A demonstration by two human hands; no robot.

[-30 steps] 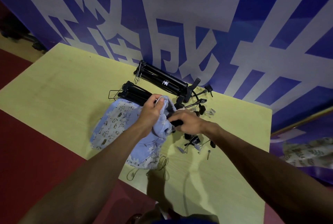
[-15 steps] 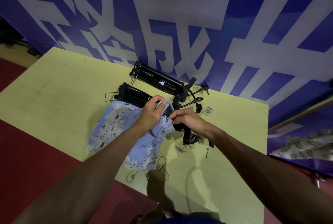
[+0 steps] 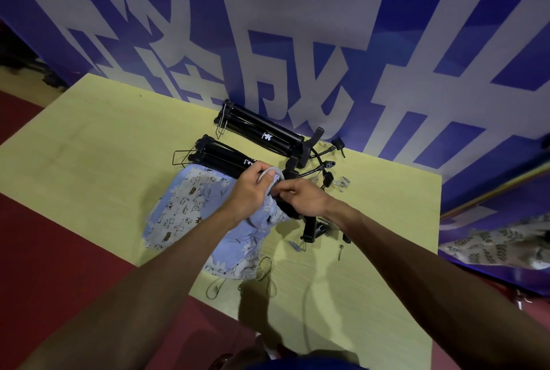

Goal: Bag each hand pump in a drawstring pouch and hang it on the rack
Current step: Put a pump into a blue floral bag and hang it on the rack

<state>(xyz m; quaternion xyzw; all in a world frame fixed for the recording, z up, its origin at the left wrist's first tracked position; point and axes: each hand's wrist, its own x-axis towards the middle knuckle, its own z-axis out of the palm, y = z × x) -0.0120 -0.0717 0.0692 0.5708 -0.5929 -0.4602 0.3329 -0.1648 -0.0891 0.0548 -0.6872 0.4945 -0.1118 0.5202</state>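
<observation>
A light blue patterned drawstring pouch (image 3: 190, 209) lies on the yellow table (image 3: 89, 161). My left hand (image 3: 253, 185) grips the pouch's gathered mouth. My right hand (image 3: 303, 197) pinches the same rim from the right, over a black hand pump (image 3: 309, 229) whose handle end sticks out below my wrist. Two more black hand pumps lie behind: one (image 3: 262, 134) near the wall, another (image 3: 220, 158) partly under the pouch's far edge.
Black hoses, nozzles and small clear fittings (image 3: 330, 173) are scattered right of the pumps. Pouch cords (image 3: 262, 274) trail near the table's front edge. A blue banner wall (image 3: 297, 42) rises behind the table. Another patterned cloth (image 3: 500, 244) shows at the far right.
My right hand has let go of the pump's handle and moved up to the pouch's mouth beside my left hand. The pump now lies partly inside the pouch.
</observation>
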